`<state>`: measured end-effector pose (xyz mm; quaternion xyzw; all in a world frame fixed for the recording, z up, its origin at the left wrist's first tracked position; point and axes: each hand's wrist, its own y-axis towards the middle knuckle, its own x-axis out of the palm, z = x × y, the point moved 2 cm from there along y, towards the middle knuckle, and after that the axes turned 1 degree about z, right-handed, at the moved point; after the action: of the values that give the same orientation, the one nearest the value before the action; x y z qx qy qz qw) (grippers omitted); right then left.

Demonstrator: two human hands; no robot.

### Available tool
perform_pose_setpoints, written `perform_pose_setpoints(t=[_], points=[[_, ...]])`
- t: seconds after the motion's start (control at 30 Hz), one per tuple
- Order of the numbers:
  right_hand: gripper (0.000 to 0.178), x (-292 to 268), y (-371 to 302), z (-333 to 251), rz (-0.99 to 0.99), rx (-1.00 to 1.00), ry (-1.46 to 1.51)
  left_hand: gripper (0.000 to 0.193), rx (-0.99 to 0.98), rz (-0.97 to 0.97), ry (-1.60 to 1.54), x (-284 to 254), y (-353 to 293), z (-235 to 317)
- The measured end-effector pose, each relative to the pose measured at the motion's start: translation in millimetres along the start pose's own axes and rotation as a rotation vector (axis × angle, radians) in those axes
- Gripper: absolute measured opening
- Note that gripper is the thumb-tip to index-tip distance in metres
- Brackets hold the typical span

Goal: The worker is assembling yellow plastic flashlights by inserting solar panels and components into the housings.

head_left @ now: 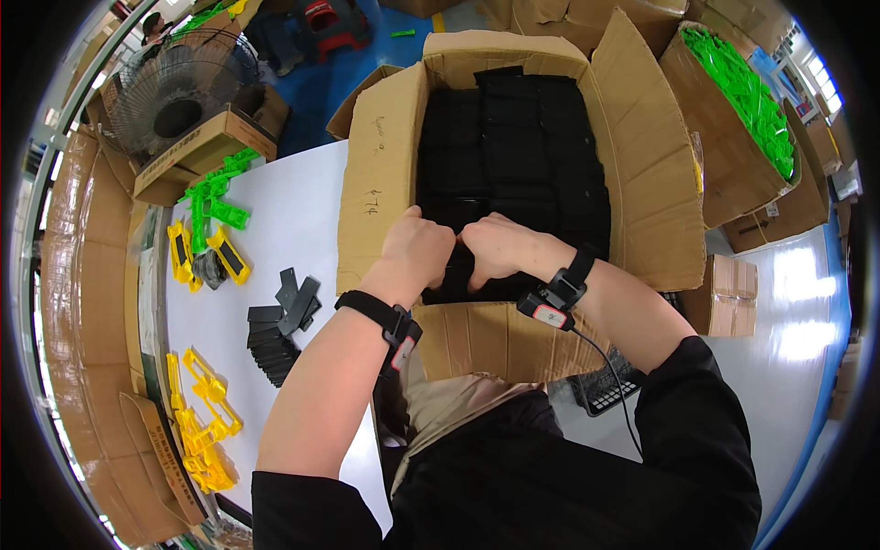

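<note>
Hands [417, 249] [504, 247] in carton [378, 197], long axis fore-and-aft

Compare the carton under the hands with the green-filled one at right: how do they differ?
The near carton holds black pieces; the side carton, green pieces. The near carton's contents lie in rows; the side carton's are jumbled. The left hand and right hand reach into the near carton, not the side carton. Both are brown and open.

Bright indoor light; 2 glare patches whiten the floor [779, 307] at right; edges bend, corners black.
</note>
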<state>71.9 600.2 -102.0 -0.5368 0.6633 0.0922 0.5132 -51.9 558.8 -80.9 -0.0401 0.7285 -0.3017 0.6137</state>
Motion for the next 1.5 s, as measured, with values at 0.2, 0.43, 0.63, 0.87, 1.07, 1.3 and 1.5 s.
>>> perform_pose_setpoints(t=[0.2,0.43,0.63,0.87,1.07,1.3,1.5], points=[[0.054,2.4,1.1,0.6,-0.012,0.008,-0.019,0.028,-0.003,-0.033,0.039,-1.3,-0.1,2.2],[0.041,4.3,1.4,-2.1,-0.062,0.04,-0.028,0.026,-0.017,-0.129,0.015,-4.7,0.9,3.6],[0.06,-11.2,-3.6,-8.5,-0.115,0.04,-0.008,0.033,-0.017,-0.188,-0.005,-8.0,-0.3,1.0],[0.071,-12.0,-6.0,-7.7,-0.197,0.058,0.021,0.041,-0.016,-0.199,-0.11,-5.2,0.8,-3.1],[0.062,-14.0,-9.1,-9.2,-0.122,0.02,0.063,0.046,0.053,-0.134,-0.111,-8.6,-7.4,-4.4],[0.037,-35.7,-44.8,-34.8,0.289,-0.107,-0.016,0.043,0.027,0.41,-0.209,-25.6,-65.6,5.6],[0.044,-63.7,-39.3,-108.9,0.461,-0.314,-0.106,0.036,-0.182,0.61,-0.276,-34.1,-140.8,-20.3]])
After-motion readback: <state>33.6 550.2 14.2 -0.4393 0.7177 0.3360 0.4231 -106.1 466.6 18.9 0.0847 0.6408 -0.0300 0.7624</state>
